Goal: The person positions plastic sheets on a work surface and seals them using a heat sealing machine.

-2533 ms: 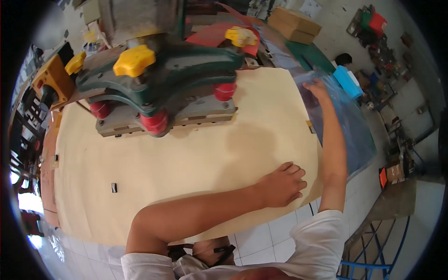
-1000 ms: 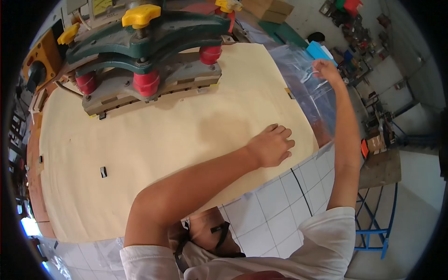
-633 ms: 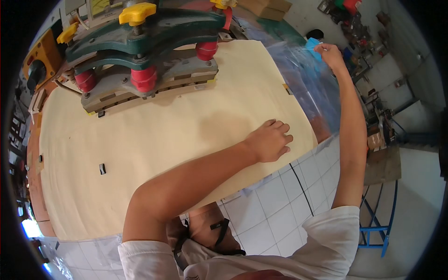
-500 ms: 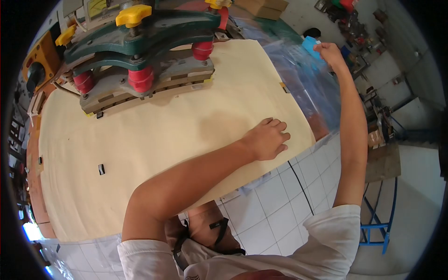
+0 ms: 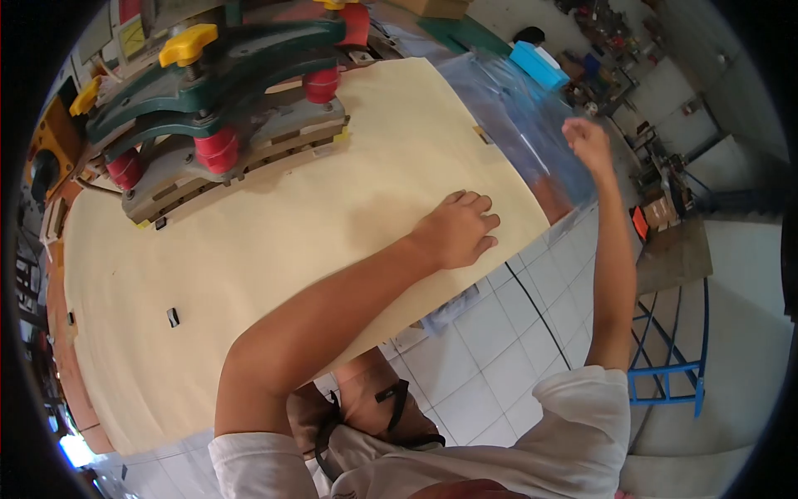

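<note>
Film of clear plastic point(image 5: 525, 125) lies beside the flat cream sheet point(image 5: 249, 241), likely light, slippery, best pinched at an edge. The left hand point(image 5: 453, 229) rests bent, loosely spread fingers on the sheet; the right hand point(image 5: 590, 148) curls its fingers, any pinch unclear.

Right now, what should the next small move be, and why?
I'd probably bring the right hand back over the cream sheet. It is raised beyond the sheet's edge, fingers curled, though whether they hold anything is unclear. The left hand rests on the sheet near its edge, perhaps steadying it.
</note>
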Available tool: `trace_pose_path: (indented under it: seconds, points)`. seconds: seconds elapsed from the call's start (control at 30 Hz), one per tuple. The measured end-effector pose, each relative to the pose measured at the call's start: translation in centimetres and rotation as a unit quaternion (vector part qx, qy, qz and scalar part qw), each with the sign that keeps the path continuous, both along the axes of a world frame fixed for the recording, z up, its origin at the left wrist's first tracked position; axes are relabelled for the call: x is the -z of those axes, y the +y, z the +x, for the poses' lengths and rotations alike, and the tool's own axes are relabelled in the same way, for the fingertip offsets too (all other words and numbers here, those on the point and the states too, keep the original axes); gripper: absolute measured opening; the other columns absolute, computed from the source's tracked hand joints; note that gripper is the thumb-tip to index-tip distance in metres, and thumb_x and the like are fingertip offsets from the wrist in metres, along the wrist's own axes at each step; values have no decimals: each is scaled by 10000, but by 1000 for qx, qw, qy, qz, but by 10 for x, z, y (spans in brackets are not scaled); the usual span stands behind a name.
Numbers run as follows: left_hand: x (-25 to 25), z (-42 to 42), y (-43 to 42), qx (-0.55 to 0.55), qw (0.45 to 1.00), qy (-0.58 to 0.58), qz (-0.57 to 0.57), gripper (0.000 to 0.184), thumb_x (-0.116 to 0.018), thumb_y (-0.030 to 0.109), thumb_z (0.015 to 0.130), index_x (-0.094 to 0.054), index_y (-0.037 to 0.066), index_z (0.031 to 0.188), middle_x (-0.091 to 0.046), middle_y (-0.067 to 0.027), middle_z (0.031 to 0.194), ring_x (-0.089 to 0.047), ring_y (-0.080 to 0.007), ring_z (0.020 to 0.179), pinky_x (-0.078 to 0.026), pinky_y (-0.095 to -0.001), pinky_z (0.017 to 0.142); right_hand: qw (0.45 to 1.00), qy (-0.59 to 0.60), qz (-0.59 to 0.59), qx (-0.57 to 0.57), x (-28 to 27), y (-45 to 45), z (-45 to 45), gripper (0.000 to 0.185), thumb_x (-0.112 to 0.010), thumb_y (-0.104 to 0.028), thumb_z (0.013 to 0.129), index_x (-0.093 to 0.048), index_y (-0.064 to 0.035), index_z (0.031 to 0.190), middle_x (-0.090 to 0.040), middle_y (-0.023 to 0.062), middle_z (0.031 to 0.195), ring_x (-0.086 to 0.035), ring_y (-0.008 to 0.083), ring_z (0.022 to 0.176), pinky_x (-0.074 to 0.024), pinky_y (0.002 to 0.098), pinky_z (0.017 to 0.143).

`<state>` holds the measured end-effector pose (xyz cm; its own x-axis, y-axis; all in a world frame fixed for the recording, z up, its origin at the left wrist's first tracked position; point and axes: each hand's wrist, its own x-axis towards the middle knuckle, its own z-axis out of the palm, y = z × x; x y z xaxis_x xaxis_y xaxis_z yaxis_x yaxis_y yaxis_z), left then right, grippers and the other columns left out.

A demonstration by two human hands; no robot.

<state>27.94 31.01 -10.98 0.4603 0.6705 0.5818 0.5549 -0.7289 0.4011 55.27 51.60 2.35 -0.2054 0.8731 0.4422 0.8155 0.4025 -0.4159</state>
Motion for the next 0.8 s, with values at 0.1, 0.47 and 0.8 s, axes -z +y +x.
trace_pose_path:
  seconds: [0.1, 0.47, 0.8]
  points:
    - [-1, 0, 0, 5, 1000, -6, 7, 249, -630, 253, 900, -661, 67, 1064, -584, -139, 1126, -532, -319, 1122, -415, -428, 1014, 999, 5, -2, 48, 59, -45, 45, 357, -671, -186, 846, -656, -15, 1159, -691, 147, 947, -658, 230, 869, -517, 351, 768]
    - [2, 1, 1, 11, 1000, -9, 18, 235, -628, 246, 901, -660, 62, 1044, -585, -137, 1095, -544, -315, 1105, -422, -421, 994, 669, 662, -331, 67, 163, -139, 94, 392, -576, -206, 953, -487, 24, 1258, -553, 184, 1235, -595, 335, 1057, -503, 463, 954]
    - [4, 1, 4, 13, 999, -22, 24, 220, -621, 227, 897, -666, 48, 1017, -598, -126, 1058, -561, -318, 1073, -432, -417, 979, 653, 715, -218, 124, 159, -91, 129, 277, -637, -143, 930, -520, -7, 1142, -578, 137, 1112, -590, 264, 1022, -513, 421, 971]
